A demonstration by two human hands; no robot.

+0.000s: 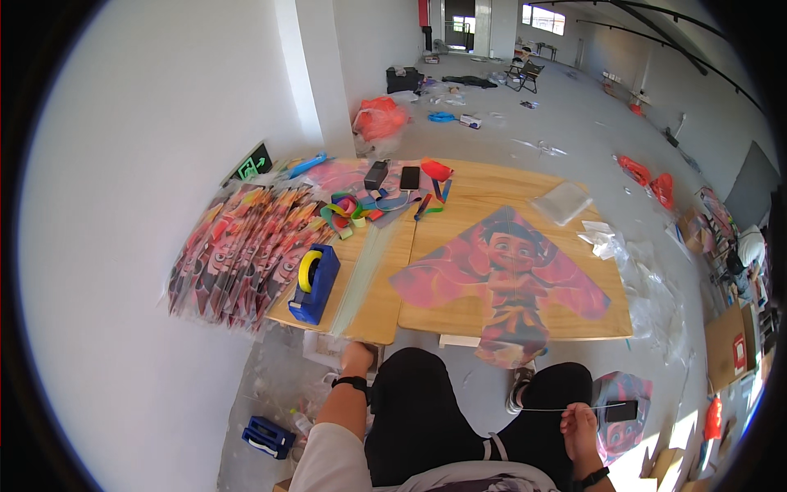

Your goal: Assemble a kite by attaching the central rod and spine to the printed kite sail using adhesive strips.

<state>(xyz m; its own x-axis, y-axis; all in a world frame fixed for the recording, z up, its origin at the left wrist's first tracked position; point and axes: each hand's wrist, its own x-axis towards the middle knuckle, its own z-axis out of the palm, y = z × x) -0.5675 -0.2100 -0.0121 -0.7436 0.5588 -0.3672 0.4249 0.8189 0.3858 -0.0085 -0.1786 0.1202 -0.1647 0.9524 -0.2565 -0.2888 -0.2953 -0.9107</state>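
In my right hand (580, 425), above my right thigh, a thin white rod (541, 410) is pinched between closed fingers and sticks out on both sides. My left hand (357, 357) reaches down by the table's front edge, beside a whitish open box (321, 348) below the tabletop; its fingers are hidden. A printed cartoon-figure kite (512, 275) lies spread on the wooden table (475, 180), its tail hanging over the near edge. Left of it are a bundle of thin pale rods (362, 279) and a blue tape dispenser (321, 287) with a yellow roll.
Many bagged kites (242, 254) are piled at the table's left. A phone (410, 178), a black adapter (376, 175) and coloured ribbon rolls (344, 211) lie farther back. Another tape dispenser (269, 437) sits on the floor. Plastic film (656, 295) and a cardboard box (730, 348) are at right.
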